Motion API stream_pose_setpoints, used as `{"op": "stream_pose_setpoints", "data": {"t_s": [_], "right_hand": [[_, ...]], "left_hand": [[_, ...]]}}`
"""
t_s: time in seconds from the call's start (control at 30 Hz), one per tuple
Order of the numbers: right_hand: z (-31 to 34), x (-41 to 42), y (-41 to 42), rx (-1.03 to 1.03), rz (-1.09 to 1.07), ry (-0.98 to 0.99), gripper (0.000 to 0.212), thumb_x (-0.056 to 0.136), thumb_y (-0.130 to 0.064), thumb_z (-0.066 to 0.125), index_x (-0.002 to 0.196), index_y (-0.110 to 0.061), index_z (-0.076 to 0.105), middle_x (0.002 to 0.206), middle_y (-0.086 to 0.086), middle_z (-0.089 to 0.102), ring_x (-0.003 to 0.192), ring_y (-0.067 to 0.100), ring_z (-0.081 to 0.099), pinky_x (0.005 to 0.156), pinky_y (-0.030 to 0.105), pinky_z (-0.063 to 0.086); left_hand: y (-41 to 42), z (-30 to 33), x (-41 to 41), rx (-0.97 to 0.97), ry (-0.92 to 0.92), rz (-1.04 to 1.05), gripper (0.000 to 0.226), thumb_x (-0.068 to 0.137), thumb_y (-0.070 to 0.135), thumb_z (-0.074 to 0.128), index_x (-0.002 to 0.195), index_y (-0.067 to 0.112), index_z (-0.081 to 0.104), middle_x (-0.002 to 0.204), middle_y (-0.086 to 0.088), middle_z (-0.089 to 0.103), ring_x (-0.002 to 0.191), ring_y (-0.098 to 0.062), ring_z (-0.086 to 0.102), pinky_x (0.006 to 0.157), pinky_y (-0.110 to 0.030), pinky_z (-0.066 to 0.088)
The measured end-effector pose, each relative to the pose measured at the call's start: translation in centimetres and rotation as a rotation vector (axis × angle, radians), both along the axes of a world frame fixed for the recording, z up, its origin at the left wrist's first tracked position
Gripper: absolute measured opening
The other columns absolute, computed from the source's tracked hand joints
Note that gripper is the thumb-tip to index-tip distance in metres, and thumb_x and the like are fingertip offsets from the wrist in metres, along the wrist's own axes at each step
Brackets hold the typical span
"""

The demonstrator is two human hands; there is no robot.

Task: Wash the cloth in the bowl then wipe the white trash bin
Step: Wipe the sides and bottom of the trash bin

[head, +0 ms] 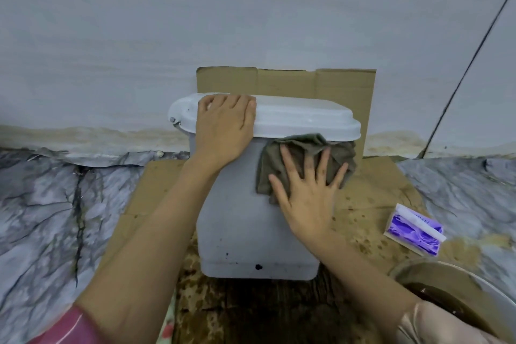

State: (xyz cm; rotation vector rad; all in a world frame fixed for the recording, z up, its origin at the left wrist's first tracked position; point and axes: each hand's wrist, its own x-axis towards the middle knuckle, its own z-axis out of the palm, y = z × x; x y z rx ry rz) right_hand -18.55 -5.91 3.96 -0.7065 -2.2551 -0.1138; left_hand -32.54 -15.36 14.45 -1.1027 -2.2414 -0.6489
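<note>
Bin, white plastic, lidded (240, 232): upright on floor cardboard, centre. Left hand (223, 128) flat over lid edge, prob. steadying. Right hand (307, 193), fingers spread, presses olive-grey cloth (296, 148) to bin front, upper right, wiping. Bowl w/ brown water (458, 288) near right, for rinsing.

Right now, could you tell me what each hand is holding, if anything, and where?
Nothing is gripped. The right hand presses the cloth flat against the trash bin, fingers spread on its lower middle. The left hand rests open on the lid.

Pale wall (251, 8), stained base; marble-patterned floor (42, 218); spotted cardboard (371, 204)
</note>
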Motion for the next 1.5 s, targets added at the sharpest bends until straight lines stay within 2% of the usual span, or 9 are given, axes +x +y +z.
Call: {"op": "stream_pose_setpoints", "data": {"t_s": [0.23,0.37,0.6,0.7,0.87,1.03,1.17,1.33,1.5], "right_hand": [[-10.9,1.0,-5.0,0.134,0.394,-0.379,0.048,0.089,-0.060,0.043,0.135,-0.043,0.046,0.140,-0.008,0.049,0.148,0.021,0.009,0.115,0.059,-0.008],[-15.8,6.0,-3.7,0.127,0.282,-0.577,0.033,0.082,-0.042,0.044,0.096,-0.036,0.073,0.113,-0.007,0.070,0.128,0.021,0.044,0.116,0.057,-0.007],[-8.1,5.7,1.5,-0.014,0.000,-0.144,0.045,0.101,-0.043,0.023,0.140,-0.028,0.037,0.131,0.016,0.046,0.132,0.042,0.028,0.098,0.071,0.031],[-3.4,0.8,0.2,-0.069,-0.094,0.014,0.052,0.100,-0.052,0.019,0.149,-0.039,0.014,0.141,0.014,0.035,0.139,0.044,0.013,0.103,0.074,0.020],[-10.4,2.3,-1.7,0.088,0.039,-0.179,0.057,0.093,-0.062,0.038,0.145,-0.046,0.023,0.150,0.003,0.025,0.145,0.039,0.002,0.100,0.079,0.007],[-21.2,10.4,-3.3,-0.004,0.068,-0.413,0.065,0.078,-0.017,0.050,0.137,-0.043,0.039,0.129,0.008,0.053,0.144,0.038,0.005,0.095,0.072,0.030],[-15.7,7.8,-1.7,-0.167,0.109,-0.098,0.098,0.077,0.005,0.061,0.151,-0.037,0.012,0.135,0.013,0.039,0.138,0.045,0.016,0.086,0.062,0.049],[-3.4,2.0,0.5,-0.177,0.014,0.189,0.049,0.096,-0.024,0.040,0.144,-0.026,0.030,0.143,0.021,0.041,0.136,0.050,0.027,0.092,0.059,0.045],[-5.3,1.5,0.3,-0.114,-0.056,-0.001,0.059,0.093,-0.064,0.026,0.146,-0.038,0.023,0.146,0.015,0.028,0.138,0.052,0.011,0.101,0.069,0.025]], "left_hand": [[0.3,-0.1,-0.7,-0.010,-0.010,0.003,0.047,0.098,0.033,0.020,0.110,0.017,0.063,0.108,0.001,0.065,0.100,-0.024,0.055,0.096,-0.035,0.025],[-0.3,-0.3,-1.0,-0.008,0.001,-0.007,0.037,0.101,0.028,0.028,0.111,0.017,0.062,0.108,0.002,0.064,0.101,-0.023,0.055,0.096,-0.034,0.024],[0.2,-0.3,-0.6,0.011,0.023,0.015,0.037,0.100,0.028,0.028,0.105,0.015,0.063,0.101,-0.001,0.065,0.094,-0.025,0.056,0.093,-0.037,0.028],[0.2,-0.3,-0.5,0.003,0.026,0.017,0.038,0.100,0.028,0.027,0.107,0.014,0.062,0.103,-0.002,0.065,0.096,-0.025,0.056,0.094,-0.037,0.028],[0.5,-0.1,-0.7,-0.021,0.015,0.028,0.037,0.101,0.028,0.027,0.110,0.014,0.060,0.107,-0.002,0.064,0.101,-0.025,0.054,0.096,-0.037,0.026],[0.1,-0.5,-0.6,-0.005,0.050,0.030,0.039,0.100,0.028,0.025,0.109,0.015,0.060,0.105,-0.002,0.064,0.101,-0.024,0.055,0.096,-0.037,0.026],[-0.1,-0.4,-0.8,-0.009,0.046,0.026,0.039,0.100,0.028,0.025,0.111,0.015,0.061,0.106,-0.002,0.064,0.103,-0.025,0.055,0.096,-0.037,0.027],[0.2,-0.5,-1.0,-0.005,0.063,0.043,0.043,0.099,0.030,0.022,0.109,0.014,0.060,0.104,-0.004,0.065,0.100,-0.026,0.055,0.096,-0.038,0.028],[0.6,-0.4,-1.1,-0.019,0.066,0.056,0.041,0.100,0.029,0.023,0.110,0.013,0.060,0.105,-0.005,0.064,0.102,-0.027,0.054,0.098,-0.039,0.027]]}}
